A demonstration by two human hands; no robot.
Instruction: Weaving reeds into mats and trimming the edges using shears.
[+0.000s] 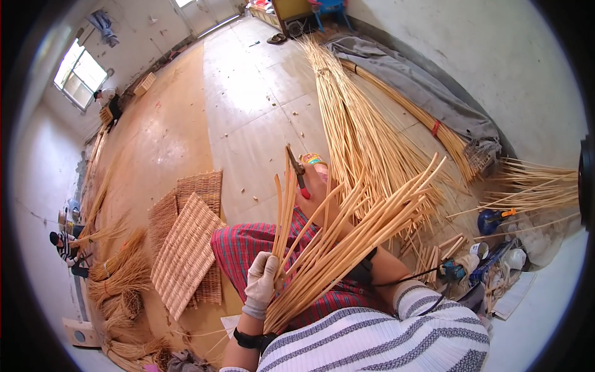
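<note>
My left hand (263, 279), in a pale glove, is closed around several peeled wicker rods (284, 217) that stand up from it. In my bare right hand (321, 193) is a pair of pruning shears (298, 173) with a red handle; its blades are close to the upper ends of those rods. Whether the blades touch a rod I cannot tell. A thick bunch of wicker rods (365, 239) slants across my lap over a striped red cloth (248, 245), partly hiding my right forearm.
Woven wicker panels (189, 254) lie to the left, beside bundles of thin wicker (121, 273). Ahead on the right spreads a large rod bundle (353, 118) near a grey tarp (409, 68). A blue bottle (491, 220) stands right. Two people work along the left wall.
</note>
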